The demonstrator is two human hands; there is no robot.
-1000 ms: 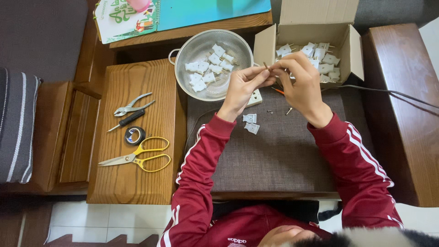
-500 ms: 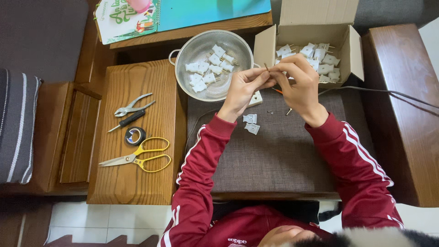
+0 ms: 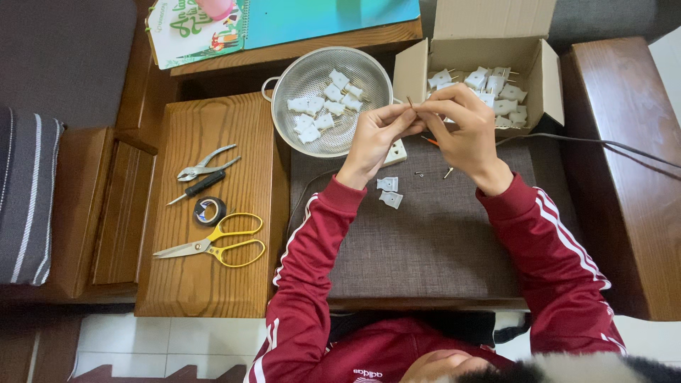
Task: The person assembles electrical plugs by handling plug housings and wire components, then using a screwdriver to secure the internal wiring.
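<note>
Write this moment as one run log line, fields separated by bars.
left hand: pinching thin wire | right hand: pinching same wire | nearby: colander, cardboard box

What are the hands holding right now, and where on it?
Both hands, left hand and right hand, pinch a thin wire end between their fingertips, near its tip.

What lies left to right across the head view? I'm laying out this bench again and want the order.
Striped cushion → pliers and scissors → metal colander → left hand → right hand → cardboard box → wooden armrest.
</note>
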